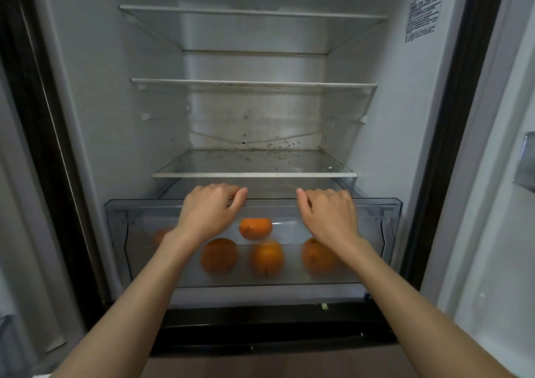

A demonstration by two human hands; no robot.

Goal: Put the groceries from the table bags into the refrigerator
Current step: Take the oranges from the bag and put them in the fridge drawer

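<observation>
An open refrigerator (95,102) is seen from above, its clear crisper drawer (376,233) drawn partway out below the lowest glass shelf (254,175). At left, the drawer's top front rim is gripped by the left hand (208,208), fingers curled over the edge; at right, the same rim is held by the right hand (328,212) in the same way. Five oranges (219,256) are seen loose on the drawer floor, one faint behind the left wrist. An uneven push could, it is judged, skew the drawer on its runners and jam it, and the fruit could be sent rolling. Little room is left between rim and shelf edge, so knuckles could be caught there. The three shelves are seen bare of groceries. At far right, a door bin (525,160) is partly shown.
</observation>
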